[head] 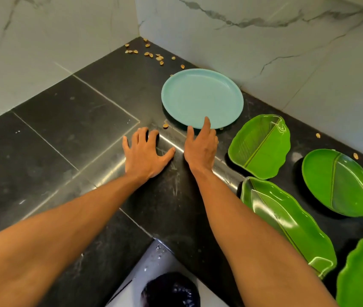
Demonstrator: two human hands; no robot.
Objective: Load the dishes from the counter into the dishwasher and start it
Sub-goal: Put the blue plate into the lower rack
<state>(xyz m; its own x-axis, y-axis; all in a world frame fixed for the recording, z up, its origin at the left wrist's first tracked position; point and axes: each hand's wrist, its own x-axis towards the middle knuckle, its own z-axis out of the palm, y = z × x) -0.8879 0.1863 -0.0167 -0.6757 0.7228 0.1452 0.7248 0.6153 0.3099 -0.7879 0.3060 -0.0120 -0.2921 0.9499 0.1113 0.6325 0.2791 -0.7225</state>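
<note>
Left hand flat on counter, fingers spread wide. Right hand loose, holding nothing, index tip at near rim of blue plate, 12 o'clock. One blue plate. Five green plates at 3–5 o'clock, two cut off by right edge. Shell bits at 11–12 o'clock, too small to count. Dark lump at 6 o'clock, unclear.
</note>
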